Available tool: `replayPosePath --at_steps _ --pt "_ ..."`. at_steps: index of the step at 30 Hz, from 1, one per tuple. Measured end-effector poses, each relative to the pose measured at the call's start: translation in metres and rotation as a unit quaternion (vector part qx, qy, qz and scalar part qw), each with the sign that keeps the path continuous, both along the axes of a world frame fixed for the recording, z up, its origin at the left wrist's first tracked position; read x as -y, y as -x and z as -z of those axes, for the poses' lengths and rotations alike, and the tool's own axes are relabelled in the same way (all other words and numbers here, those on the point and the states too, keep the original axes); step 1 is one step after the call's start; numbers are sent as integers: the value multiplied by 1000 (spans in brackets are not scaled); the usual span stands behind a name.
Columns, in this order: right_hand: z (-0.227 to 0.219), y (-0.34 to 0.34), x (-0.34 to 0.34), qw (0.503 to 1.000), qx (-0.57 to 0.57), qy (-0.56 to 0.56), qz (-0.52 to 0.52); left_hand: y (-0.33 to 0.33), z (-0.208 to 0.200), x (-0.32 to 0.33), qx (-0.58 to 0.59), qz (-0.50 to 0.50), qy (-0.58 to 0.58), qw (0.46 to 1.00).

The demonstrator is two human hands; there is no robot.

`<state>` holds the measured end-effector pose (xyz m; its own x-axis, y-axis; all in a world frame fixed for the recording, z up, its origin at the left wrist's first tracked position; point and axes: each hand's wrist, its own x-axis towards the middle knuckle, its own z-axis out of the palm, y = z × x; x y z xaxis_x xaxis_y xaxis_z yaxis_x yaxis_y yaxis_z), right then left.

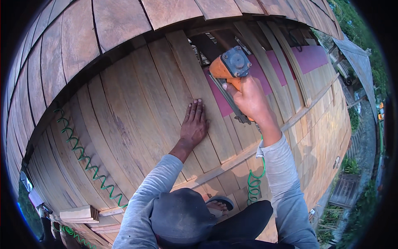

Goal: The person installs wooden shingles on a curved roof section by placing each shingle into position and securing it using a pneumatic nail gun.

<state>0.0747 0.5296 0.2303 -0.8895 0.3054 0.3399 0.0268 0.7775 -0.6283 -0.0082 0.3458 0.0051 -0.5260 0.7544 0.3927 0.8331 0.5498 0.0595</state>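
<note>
My right hand (253,99) is wrapped round the handle of an orange and grey nail gun (237,63), held up over the upper part of the wooden boards. A green coiled air hose (253,189) hangs below that hand. My left hand (195,124) lies flat on a long wooden shingle (182,62), its fingers stretched out and pointing up the slope. Right of this shingle, a strip of purple-red sheet (217,93) shows in a gap between boards. I cannot see whether the gun's nose touches the wood.
Overhanging shingles (120,20) curve across the top. Loose-looking slats (265,62) stand over the sheet at upper right. A batten (232,164) crosses below my hands. A second green coiled hose (85,157) runs down the left. Stacked shingles (78,214) lie lower left; a sandalled foot (219,204) rests below.
</note>
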Motion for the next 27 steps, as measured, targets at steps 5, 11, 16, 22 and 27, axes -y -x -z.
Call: replayPosePath --at_steps 5,11,16,22,27 --pt "16 75 -2 996 31 -66 -42 -2 -7 -7 5 2 -4 1000" --pt "51 96 -17 992 87 -78 -57 -6 -7 -8 20 -7 52 998" --pt "38 101 -3 992 70 -74 -78 2 -10 -4 39 -11 47 998" --pt "55 101 -16 993 68 -64 -68 -10 -6 -15 34 -8 41 999" --pt "39 101 -13 990 122 -49 -41 -6 -8 -10 38 -7 51 998"
